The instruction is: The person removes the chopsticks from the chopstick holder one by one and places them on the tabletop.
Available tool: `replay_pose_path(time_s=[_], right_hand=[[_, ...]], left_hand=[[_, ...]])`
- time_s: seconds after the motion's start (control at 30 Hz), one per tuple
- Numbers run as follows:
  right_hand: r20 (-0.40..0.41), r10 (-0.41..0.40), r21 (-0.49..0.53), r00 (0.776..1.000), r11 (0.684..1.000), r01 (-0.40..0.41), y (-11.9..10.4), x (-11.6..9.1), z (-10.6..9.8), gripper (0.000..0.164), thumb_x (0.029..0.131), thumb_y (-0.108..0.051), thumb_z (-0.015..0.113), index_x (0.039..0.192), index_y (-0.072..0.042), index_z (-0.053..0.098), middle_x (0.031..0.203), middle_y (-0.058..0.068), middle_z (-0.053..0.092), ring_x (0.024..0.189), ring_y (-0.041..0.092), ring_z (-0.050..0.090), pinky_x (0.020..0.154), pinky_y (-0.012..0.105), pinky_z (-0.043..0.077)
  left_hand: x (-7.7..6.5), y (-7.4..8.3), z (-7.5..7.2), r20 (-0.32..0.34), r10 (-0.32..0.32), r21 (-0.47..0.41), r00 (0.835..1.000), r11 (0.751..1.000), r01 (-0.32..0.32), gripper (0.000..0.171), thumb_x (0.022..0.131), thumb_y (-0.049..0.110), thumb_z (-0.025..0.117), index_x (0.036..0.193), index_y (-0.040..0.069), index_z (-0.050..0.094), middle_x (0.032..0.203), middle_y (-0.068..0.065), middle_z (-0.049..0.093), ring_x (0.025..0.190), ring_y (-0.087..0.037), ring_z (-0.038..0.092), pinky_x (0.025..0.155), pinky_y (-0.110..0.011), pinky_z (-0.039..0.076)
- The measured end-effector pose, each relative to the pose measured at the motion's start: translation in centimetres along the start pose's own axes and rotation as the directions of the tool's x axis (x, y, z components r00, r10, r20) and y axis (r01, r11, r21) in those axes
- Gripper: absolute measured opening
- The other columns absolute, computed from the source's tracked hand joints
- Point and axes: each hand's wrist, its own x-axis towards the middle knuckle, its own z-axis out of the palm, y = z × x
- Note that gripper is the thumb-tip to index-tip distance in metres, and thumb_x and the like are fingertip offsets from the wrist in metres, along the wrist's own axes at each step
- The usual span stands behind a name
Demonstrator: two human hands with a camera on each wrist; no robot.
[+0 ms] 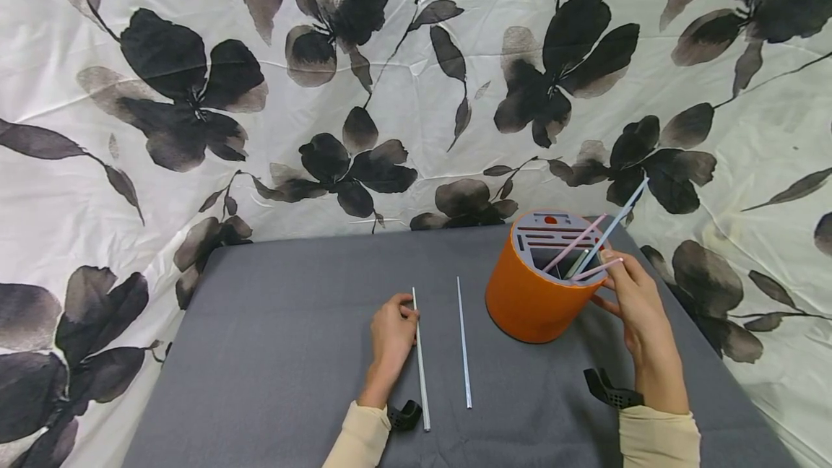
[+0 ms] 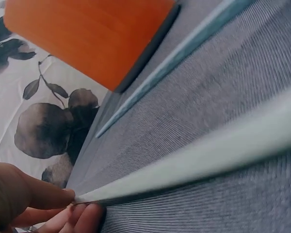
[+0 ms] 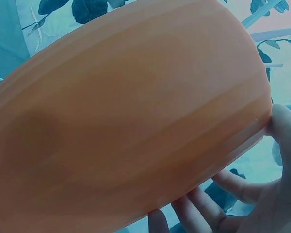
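My left hand [image 1: 394, 331] pinches the far end of a thin, pale green, straw-like stick [image 1: 421, 374] between thumb and fingers. In the left wrist view that green stick [image 2: 194, 155] runs from the fingertips toward the camera. A light blue stick [image 1: 464, 349] lies on the cloth just to its right. My right hand [image 1: 640, 302] grips an orange round holder [image 1: 536, 302] by its right side, thumb at the rim and fingers against the outer wall. The holder's grey top has slots, and pink [image 1: 572, 245], blue [image 1: 620, 215] and green sticks stand in its open compartment.
A dark grey cloth [image 1: 292, 352] covers the table. White fabric with dark flowers [image 1: 351, 92] hangs behind it and down the right side. Black bands [image 1: 404, 416] sit on both wrists.
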Motion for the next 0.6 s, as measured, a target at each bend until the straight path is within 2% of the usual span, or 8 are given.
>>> replay_pose_path(time_s=[0.1,0.17,0.23,0.4,0.6], right_hand=[[-0.003,0.002,-0.006,1.0,1.0,-0.002,0.09,-0.02,0.05,0.043,0.102,-0.064,0.052,0.132,-0.032,0.055,0.116,-0.019,0.051,0.098,-0.001,0.057,0.071,0.016,0.059],[-0.004,0.002,-0.001,1.0,1.0,-0.002,0.13,-0.12,0.05,0.043,0.102,-0.063,0.052,0.131,-0.032,0.055,0.116,-0.019,0.052,0.099,-0.001,0.057,0.071,0.016,0.059],[-0.006,0.0,0.004,1.0,1.0,0.0,0.15,-0.22,0.04,0.042,0.102,-0.063,0.053,0.13,-0.032,0.056,0.116,-0.019,0.052,0.098,0.0,0.057,0.071,0.016,0.059],[-0.005,-0.006,0.02,1.0,1.0,0.006,0.18,-0.43,-0.05,0.04,0.101,-0.064,0.054,0.126,-0.033,0.057,0.114,-0.018,0.053,0.097,0.0,0.058,0.071,0.016,0.059],[0.0,-0.001,0.023,1.0,1.0,0.001,0.33,-0.5,0.0,0.041,0.101,-0.064,0.054,0.128,-0.032,0.057,0.115,-0.018,0.053,0.098,-0.001,0.058,0.071,0.017,0.06]], left_hand=[[0.09,-0.21,0.37,-0.043,0.068,0.111,0.997,0.992,-0.062,0.029,0.085,0.003,0.079,0.114,0.007,0.077,0.075,0.002,0.076,0.051,-0.01,0.064,0.061,-0.032,0.057],[0.1,-0.26,0.43,-0.055,0.09,0.144,0.994,0.986,-0.081,0.029,0.083,0.002,0.078,0.112,0.008,0.077,0.075,0.002,0.075,0.057,-0.013,0.066,0.067,-0.037,0.058],[0.12,-0.22,0.37,-0.055,0.099,0.15,0.994,0.985,-0.09,0.028,0.082,0.001,0.077,0.11,0.008,0.078,0.075,0.001,0.076,0.059,-0.014,0.067,0.069,-0.04,0.059],[0.1,-0.03,0.11,-0.028,0.101,0.123,0.994,0.988,-0.097,0.028,0.083,-0.001,0.075,0.109,0.007,0.077,0.075,-0.001,0.076,0.045,-0.008,0.061,0.069,-0.04,0.059],[0.06,0.53,-0.21,-0.045,0.147,0.179,0.988,0.974,-0.136,0.024,0.081,-0.001,0.075,0.104,0.005,0.077,0.076,-0.003,0.072,0.069,-0.024,0.069,0.07,-0.046,0.058]])
